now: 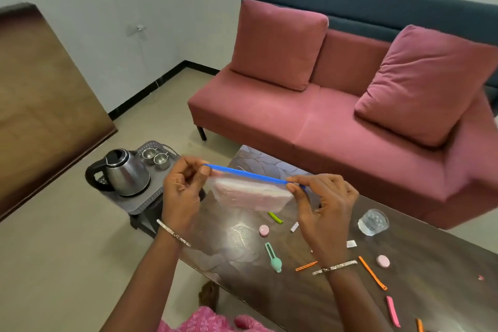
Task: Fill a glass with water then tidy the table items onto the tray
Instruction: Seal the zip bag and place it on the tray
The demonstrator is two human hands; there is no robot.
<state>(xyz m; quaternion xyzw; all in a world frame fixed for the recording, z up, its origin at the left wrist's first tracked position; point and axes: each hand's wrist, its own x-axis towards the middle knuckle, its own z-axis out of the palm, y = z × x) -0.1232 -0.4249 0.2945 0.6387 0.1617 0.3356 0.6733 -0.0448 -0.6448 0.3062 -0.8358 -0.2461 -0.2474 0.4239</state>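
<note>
**Both Hands Hold Up a Clear Bag**

A bit of pink cloth (194, 322) is closest, at the 6 o'clock edge of the view. Above it, each wrist wears a shiny bangle (173, 233). The left hand (183, 191) pinches the left end of a blue strip (248, 174) with thumb and fingers. The right hand (323, 210) pinches the right end the same way. The blue strip runs along the top of a clear bag (250, 194). The bag hangs down between the hands, up off the dark tabletop (431, 264). Something pale pink shows inside the bag.

The glass (373, 222) stands on the tabletop at 3 o'clock from the right hand, apart from it. I cannot tell how much water it holds. Small things lie loose on the tabletop below the bag: a green clip (273, 257), a yellow clip (275, 218), 2 pink round things (264, 230) (383, 261), orange clips (372, 273) and a pink clip (393, 311).

The grey tray (151, 202) sits on a low stool (140, 224) at 9 o'clock from the bag, just beside the tabletop's end. A steel kettle (126, 175) and 2 small steel cups (149, 153) stand on it. A pink sofa (323, 121) with 2 cushions (277, 43) is at 1 o'clock.
</note>
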